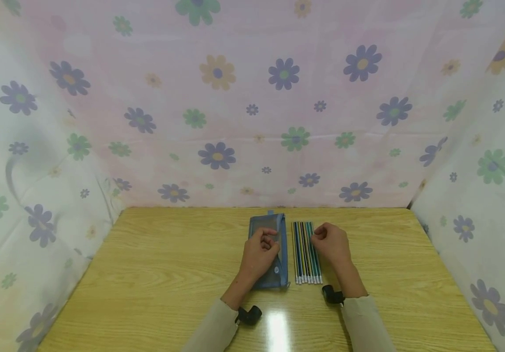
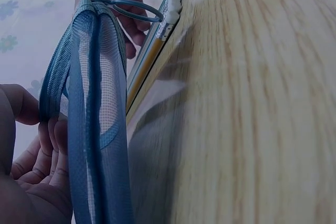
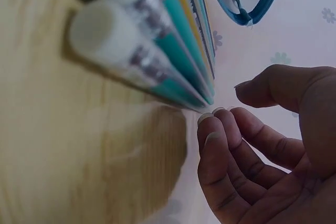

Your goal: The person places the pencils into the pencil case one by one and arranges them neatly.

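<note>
A blue mesh zip pencil case (image 1: 258, 222) lies on the table, its zipped side facing the pencils. My left hand (image 1: 258, 254) is over it; in the left wrist view the thumb and fingers pinch an edge of the case (image 2: 116, 166). A row of striped pencils (image 1: 306, 259) lies side by side just right of the case, white erasers towards me. At the row's right side is my right hand (image 1: 333, 244), fingers bent loosely. Its thumb stands apart from the fingers in the right wrist view, and the fingertips are close to the outermost green pencil (image 3: 173, 66).
The wood-grain table (image 1: 168, 259) extends to both sides. Flower-patterned cloth (image 1: 243, 122) hangs behind it and at its left and right. A ring pull (image 2: 136, 9) sticks out from the near end of the case. Black wrist cameras (image 1: 249, 316) sit at both cuffs.
</note>
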### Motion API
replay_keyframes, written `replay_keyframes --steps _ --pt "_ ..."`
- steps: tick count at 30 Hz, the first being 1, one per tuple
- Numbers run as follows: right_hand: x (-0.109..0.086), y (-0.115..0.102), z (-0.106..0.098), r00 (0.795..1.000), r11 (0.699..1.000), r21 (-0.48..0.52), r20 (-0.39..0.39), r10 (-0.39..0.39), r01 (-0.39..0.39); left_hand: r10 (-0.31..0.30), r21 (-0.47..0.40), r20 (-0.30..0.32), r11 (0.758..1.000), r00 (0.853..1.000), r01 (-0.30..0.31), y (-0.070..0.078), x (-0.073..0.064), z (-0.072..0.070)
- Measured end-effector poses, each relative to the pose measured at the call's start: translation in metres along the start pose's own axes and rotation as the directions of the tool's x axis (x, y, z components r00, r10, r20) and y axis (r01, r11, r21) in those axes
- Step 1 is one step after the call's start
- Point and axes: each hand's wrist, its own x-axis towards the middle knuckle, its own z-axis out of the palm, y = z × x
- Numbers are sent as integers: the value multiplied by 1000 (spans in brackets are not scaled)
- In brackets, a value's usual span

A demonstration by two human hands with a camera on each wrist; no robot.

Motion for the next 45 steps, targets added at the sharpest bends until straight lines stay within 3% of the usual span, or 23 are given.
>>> replay_keyframes --steps 31,45 --pt "0 3 0 995 987 -142 51 83 -75 12 0 21 1000 1000 -12 -2 0 -3" --pt "-2 0 0 983 973 -172 67 169 -156 37 -1 18 999 999 -37 -3 1 -3"
